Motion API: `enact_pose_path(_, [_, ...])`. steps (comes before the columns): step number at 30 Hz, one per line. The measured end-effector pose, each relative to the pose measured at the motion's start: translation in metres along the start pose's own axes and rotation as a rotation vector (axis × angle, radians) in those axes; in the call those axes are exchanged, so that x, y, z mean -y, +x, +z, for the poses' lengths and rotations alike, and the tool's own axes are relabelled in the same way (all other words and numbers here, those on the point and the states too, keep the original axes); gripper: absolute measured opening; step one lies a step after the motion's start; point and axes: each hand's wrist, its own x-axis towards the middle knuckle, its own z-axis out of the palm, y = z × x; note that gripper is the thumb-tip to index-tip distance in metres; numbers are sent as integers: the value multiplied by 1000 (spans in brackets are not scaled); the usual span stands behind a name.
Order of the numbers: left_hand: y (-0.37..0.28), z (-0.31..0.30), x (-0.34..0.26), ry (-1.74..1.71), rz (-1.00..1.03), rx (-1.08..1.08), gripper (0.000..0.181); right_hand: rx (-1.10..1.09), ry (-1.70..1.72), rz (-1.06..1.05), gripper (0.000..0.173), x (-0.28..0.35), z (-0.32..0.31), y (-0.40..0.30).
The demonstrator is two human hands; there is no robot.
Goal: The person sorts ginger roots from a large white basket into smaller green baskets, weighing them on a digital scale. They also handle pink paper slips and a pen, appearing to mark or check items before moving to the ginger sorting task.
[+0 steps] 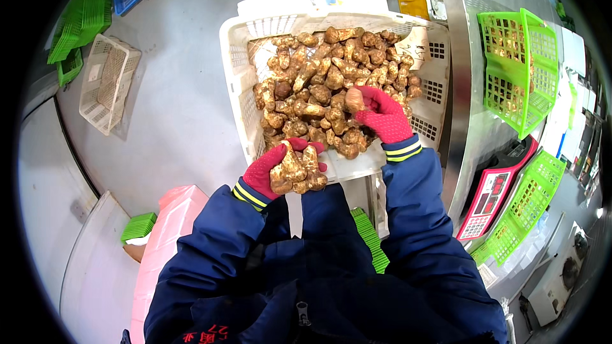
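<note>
My left hand (262, 172), in a red dotted glove, cups a small cluster of brown-and-cream matsutake-like mushrooms (290, 169) above the near rim of the crate. Between the gloved fingers and thumb of my right hand (386, 115) is a single mushroom (354, 100) with a reddish-brown cap, over the right part of the heap. Below both hands stands a white plastic crate (239, 88) with a thick layer of mushrooms (333, 78) inside. A paper slip (414, 48) with handwriting leans in its far right corner.
To my right, a steel table (461, 81) carries green baskets (526, 71), the nearer-to-crate one holding mushrooms, and a red digital scale (490, 196). An off-white crate (110, 83) sits on the floor at left. Pink-wrapped boxes (167, 229) stand by my left arm.
</note>
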Motion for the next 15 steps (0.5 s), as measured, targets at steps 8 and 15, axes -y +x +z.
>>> enact_pose_path(8, [-1,7,-3,18,39,-58,38,169,851,125,50,9,29,-13])
enact_pose_path(15, [1,8,-2,51,40,-90,37,125,436,39,35,3,26,-23])
